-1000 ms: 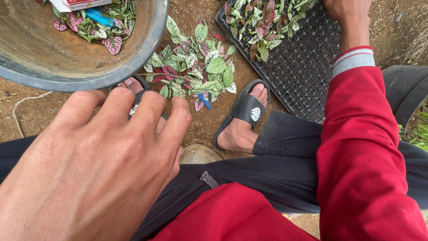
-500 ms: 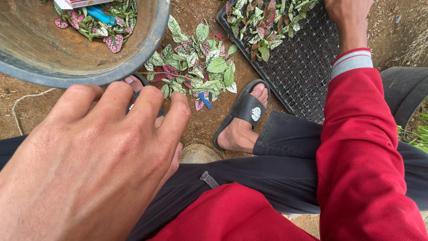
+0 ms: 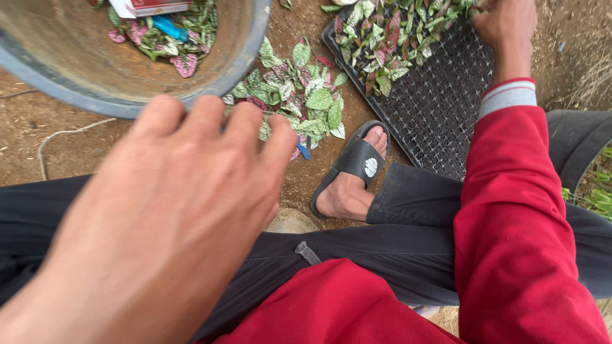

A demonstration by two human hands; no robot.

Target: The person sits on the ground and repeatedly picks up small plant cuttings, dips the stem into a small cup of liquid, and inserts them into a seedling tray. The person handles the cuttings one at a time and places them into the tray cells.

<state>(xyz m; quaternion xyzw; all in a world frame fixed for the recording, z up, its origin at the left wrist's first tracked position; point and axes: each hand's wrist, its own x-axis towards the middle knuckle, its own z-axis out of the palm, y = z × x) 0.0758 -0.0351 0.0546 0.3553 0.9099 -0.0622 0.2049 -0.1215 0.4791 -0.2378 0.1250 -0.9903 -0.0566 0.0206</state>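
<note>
Bare brown soil (image 3: 57,150), outdoors, with dry grass at the right edge; a thin pale cord or root lies curled on the dirt at left. The person sits low, legs in dark trousers, one foot in a black slide sandal (image 3: 352,167) planted on the ground. A large round basin (image 3: 95,57), grey rim, dusty inside, sits upper left and is cut off by the frame; in it lie pink-and-green speckled cuttings, a blue lighter and part of a red-and-white box. Just beside the basin, on the soil, is a loose heap of the same speckled cuttings (image 3: 299,102), with a small blue object at its lower edge. A black seedling tray (image 3: 446,121) lies upper right; its far cells hold planted cuttings, its near cells show bare. Left hand (image 3: 172,216) fills the foreground, close to the lens and blurred, palm down, fingers spread wide, holding nothing, raised over the lap near the heap. Right hand (image 3: 507,25), red sleeve with a grey cuff, reaches to the tray's far end among the plants; fingers curled, partly cut off, so whether it grips anything cannot be told.
</note>
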